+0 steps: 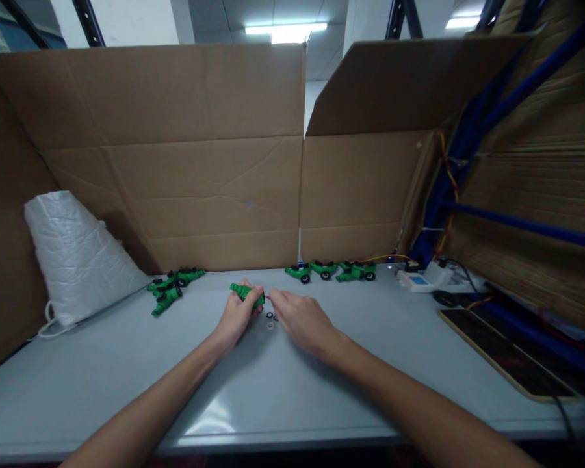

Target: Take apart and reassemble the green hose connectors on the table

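My left hand is closed around a green plastic toy piece, which looks like the body of a small toy car. Just to its right, my right hand is pinched shut, and a thin reddish tip shows between its fingers and the toy's end. What that tip belongs to is hidden by the fingers. Below the hands, small black rings and a pale clear ring lie on the white table.
Green toy cars with black wheels stand along the back edge; more green toys lie at the left. A white wrapped bag leans in the left corner. A power strip and a dark panel are at the right. Cardboard walls the back.
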